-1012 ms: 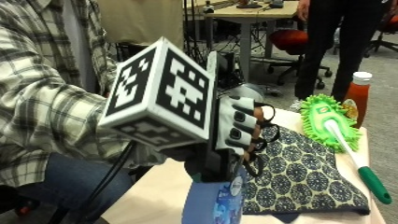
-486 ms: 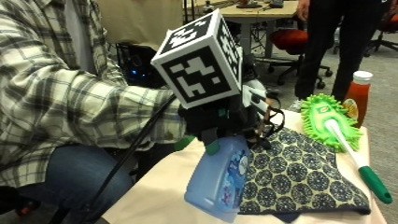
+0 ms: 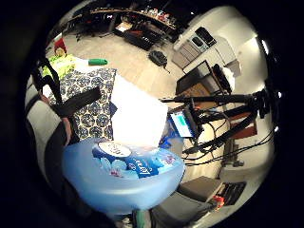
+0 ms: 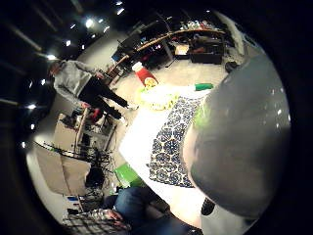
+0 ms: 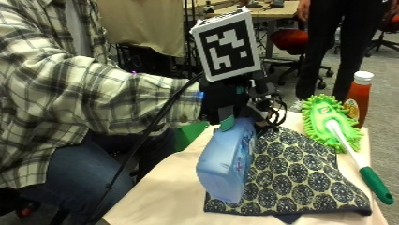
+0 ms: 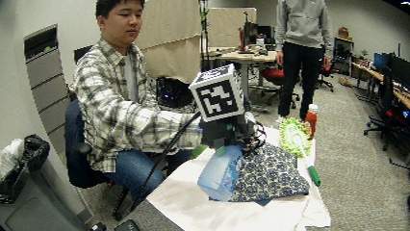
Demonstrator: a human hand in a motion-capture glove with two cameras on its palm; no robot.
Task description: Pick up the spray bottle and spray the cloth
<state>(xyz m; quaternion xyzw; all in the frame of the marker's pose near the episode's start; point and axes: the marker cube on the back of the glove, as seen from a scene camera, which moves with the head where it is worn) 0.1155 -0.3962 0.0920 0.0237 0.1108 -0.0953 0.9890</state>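
My gloved right hand [image 5: 240, 101] grips the top of a light blue spray bottle [image 5: 225, 159], by its green trigger head. The bottle hangs tilted, its base low over the near left edge of the cloth [image 5: 299, 173]. Dark blue with a pale round pattern, the cloth lies flat on the cream-covered table [image 5: 162, 197]. In the wide outside view the bottle [image 6: 220, 174] sits just left of the cloth [image 6: 272, 173]. The bottle's blue body [image 3: 123, 175] fills the little finger side palm view, with the cloth [image 3: 90, 114] beyond it. The thumb side palm view shows the bottle [image 4: 239, 147] close by.
A lime green duster [image 5: 329, 121] with a white and green handle [image 5: 374, 183] lies along the cloth's far right side. A red sauce bottle [image 5: 357, 96] stands behind it at the table's corner. The person sits at the table's left.
The hand has risen with the spray bottle, from low at the table's front to higher over the cloth's left edge. The cloth and duster have stayed put.
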